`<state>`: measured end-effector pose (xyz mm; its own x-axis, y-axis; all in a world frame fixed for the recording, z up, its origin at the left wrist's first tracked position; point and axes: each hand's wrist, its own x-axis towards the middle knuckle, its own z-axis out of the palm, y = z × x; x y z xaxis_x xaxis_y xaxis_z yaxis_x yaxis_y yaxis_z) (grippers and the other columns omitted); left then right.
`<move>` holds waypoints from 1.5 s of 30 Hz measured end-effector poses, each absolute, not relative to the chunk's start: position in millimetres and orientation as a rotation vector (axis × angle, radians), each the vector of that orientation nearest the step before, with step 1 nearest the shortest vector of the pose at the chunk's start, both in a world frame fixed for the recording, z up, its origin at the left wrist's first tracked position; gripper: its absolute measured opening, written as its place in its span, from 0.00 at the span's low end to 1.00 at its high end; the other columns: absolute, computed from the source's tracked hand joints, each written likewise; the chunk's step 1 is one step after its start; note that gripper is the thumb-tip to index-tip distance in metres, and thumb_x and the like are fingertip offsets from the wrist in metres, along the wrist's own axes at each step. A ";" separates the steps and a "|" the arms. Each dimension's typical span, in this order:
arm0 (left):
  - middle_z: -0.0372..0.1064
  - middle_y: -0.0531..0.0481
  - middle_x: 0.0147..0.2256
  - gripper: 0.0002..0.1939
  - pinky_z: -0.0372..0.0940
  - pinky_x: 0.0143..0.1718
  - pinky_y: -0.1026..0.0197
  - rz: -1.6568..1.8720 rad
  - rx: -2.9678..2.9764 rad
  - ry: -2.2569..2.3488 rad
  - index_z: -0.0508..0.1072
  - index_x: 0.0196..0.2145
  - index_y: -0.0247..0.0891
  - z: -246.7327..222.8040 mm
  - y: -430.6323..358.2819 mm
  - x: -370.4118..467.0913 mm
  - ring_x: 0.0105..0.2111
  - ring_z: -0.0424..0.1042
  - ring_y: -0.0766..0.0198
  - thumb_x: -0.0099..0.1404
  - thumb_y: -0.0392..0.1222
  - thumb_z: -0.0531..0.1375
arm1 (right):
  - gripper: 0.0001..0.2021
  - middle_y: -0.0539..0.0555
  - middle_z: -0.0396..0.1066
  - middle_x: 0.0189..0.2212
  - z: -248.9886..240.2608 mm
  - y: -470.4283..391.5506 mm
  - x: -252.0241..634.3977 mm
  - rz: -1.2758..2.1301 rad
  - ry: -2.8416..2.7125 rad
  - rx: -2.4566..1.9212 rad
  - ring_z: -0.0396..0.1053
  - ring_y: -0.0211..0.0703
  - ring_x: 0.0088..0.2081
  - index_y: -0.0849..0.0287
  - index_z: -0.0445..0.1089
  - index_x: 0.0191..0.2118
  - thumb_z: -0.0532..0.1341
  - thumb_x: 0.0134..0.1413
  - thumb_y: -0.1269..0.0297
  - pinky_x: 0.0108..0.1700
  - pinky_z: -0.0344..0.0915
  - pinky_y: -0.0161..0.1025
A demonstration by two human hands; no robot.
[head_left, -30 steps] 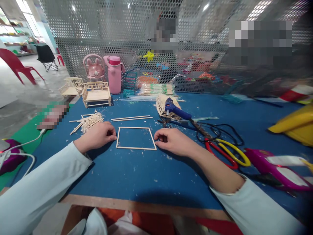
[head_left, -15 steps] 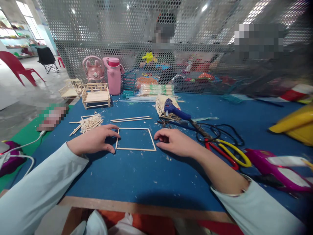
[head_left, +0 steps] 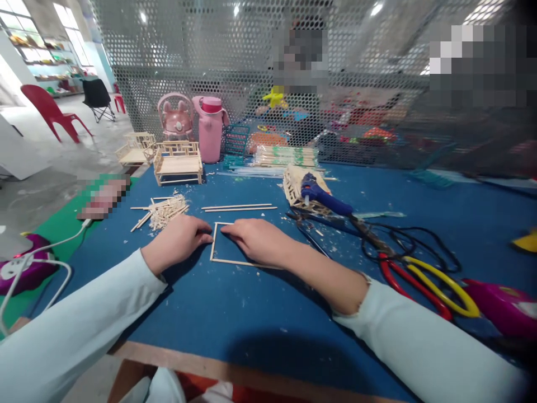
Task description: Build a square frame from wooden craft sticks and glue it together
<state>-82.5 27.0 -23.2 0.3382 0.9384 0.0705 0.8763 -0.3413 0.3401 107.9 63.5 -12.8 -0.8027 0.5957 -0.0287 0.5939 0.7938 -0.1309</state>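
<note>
A rectangular frame of thin wooden sticks (head_left: 213,246) lies flat on the blue tabletop. Just left of its left side is my left hand (head_left: 178,239), thumb and fingers slightly apart, holding nothing visible. My right hand (head_left: 262,240) reaches across the frame, its outstretched fingertips near the upper left corner. The hand and wrist hide the frame's right side and most of its far side. Beyond the frame, two loose sticks (head_left: 239,207) lie side by side. A pile of short stick pieces (head_left: 168,211) rests behind my left hand.
Small wooden bench models (head_left: 178,163) stand at the back left beside a pink bottle (head_left: 210,131). A blue glue gun (head_left: 325,197) lies on another stick model. Red-and-yellow-handled pliers (head_left: 440,285) and black cord lie right. A perforated metal screen (head_left: 235,50) borders the back.
My right hand has moved left from beside the frame's right side to over the frame. My left hand's thumb and fingers have drawn closer together. The view has shifted slightly.
</note>
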 end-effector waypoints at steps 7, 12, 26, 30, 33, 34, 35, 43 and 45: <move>0.76 0.47 0.34 0.11 0.62 0.35 0.62 0.431 2.409 1.621 0.77 0.39 0.42 -28.4 27.3 -81.5 0.33 0.72 0.60 0.61 0.40 0.56 | 0.17 0.55 0.73 0.41 -13.3 65.0 106.2 0.287 -2.962 -0.971 0.69 0.43 0.41 0.52 0.65 0.52 0.48 0.59 0.68 0.37 0.59 0.34; 0.76 0.46 0.34 0.11 0.62 0.35 0.61 0.391 2.404 1.634 0.77 0.37 0.41 -30.2 28.0 -80.3 0.33 0.72 0.59 0.61 0.40 0.56 | 0.17 0.55 0.72 0.42 -12.8 65.0 103.9 0.307 -2.975 -0.967 0.69 0.43 0.42 0.52 0.65 0.52 0.48 0.60 0.67 0.39 0.59 0.34; 0.76 0.45 0.34 0.12 0.62 0.34 0.60 0.396 2.398 1.653 0.77 0.39 0.40 -30.0 28.0 -79.3 0.32 0.72 0.59 0.61 0.40 0.55 | 0.17 0.55 0.72 0.43 -13.0 63.4 102.4 0.276 -2.976 -1.022 0.69 0.42 0.42 0.51 0.64 0.53 0.48 0.60 0.67 0.40 0.59 0.33; 0.76 0.45 0.33 0.12 0.62 0.34 0.60 0.407 2.414 1.638 0.77 0.38 0.40 -30.7 28.5 -80.2 0.32 0.72 0.59 0.61 0.40 0.55 | 0.17 0.55 0.72 0.43 -11.7 61.9 101.6 0.250 -2.982 -1.038 0.69 0.42 0.42 0.50 0.64 0.53 0.48 0.60 0.67 0.39 0.59 0.33; 0.76 0.44 0.33 0.12 0.61 0.33 0.61 0.416 2.423 1.626 0.77 0.37 0.40 -31.7 28.8 -80.4 0.31 0.72 0.59 0.61 0.40 0.55 | 0.17 0.55 0.72 0.42 -10.6 61.3 100.7 0.236 -2.999 -1.052 0.69 0.43 0.41 0.50 0.64 0.53 0.48 0.60 0.67 0.38 0.58 0.34; 0.76 0.44 0.33 0.12 0.61 0.33 0.61 0.414 2.425 1.629 0.77 0.37 0.40 -31.9 28.8 -80.2 0.31 0.72 0.59 0.61 0.40 0.55 | 0.18 0.55 0.72 0.42 -10.5 61.2 100.6 0.230 -3.004 -1.052 0.69 0.43 0.41 0.50 0.63 0.53 0.48 0.60 0.67 0.37 0.58 0.34; 0.76 0.44 0.33 0.12 0.61 0.33 0.61 0.410 2.425 1.631 0.77 0.37 0.40 -31.7 28.7 -80.1 0.31 0.72 0.59 0.61 0.40 0.55 | 0.18 0.55 0.72 0.42 -10.5 61.2 100.5 0.225 -3.009 -1.049 0.69 0.44 0.41 0.49 0.63 0.54 0.48 0.60 0.67 0.37 0.58 0.34; 0.75 0.48 0.32 0.09 0.60 0.32 0.64 0.396 2.354 1.574 0.76 0.35 0.38 -18.5 23.0 -88.3 0.31 0.71 0.63 0.60 0.40 0.57 | 0.17 0.55 0.72 0.41 -12.5 66.6 107.7 0.291 -2.974 -0.928 0.69 0.43 0.41 0.53 0.64 0.53 0.48 0.60 0.69 0.38 0.59 0.34; 0.74 0.50 0.30 0.07 0.59 0.32 0.65 0.389 2.375 1.472 0.75 0.34 0.38 -15.2 18.1 -92.2 0.30 0.70 0.65 0.59 0.41 0.58 | 0.16 0.56 0.72 0.42 -12.2 69.8 109.9 0.266 -2.910 -0.912 0.67 0.43 0.41 0.57 0.67 0.50 0.49 0.59 0.70 0.40 0.58 0.35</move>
